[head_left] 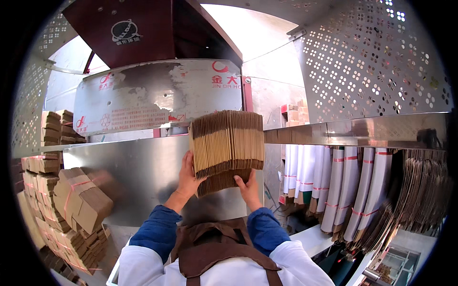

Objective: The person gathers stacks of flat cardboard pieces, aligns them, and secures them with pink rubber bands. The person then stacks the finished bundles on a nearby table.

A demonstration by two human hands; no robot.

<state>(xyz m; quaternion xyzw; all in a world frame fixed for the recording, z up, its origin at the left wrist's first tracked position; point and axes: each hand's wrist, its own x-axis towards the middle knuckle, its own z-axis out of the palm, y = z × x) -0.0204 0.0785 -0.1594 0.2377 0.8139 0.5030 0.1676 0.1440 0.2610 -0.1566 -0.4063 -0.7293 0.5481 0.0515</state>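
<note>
A thick stack of folded brown cardboard pieces (228, 143) stands on edge over the metal table, its ridged edges facing up. My left hand (189, 175) grips the stack's lower left side, thumb and fingers along the cardboard. At the lower right, my right hand (248, 189) presses its thumb against the near face. Both hands hold the same stack between them; the fingers underneath are hidden by the cardboard.
The shiny metal table (143, 167) spreads beneath the stack. Tied cardboard bundles (83, 195) pile up at left. White and brown bundles bound with red straps (350, 188) stand at right. A dark red machine (143, 33) with a metal plate (143, 95) rises ahead, near perforated panels (372, 62).
</note>
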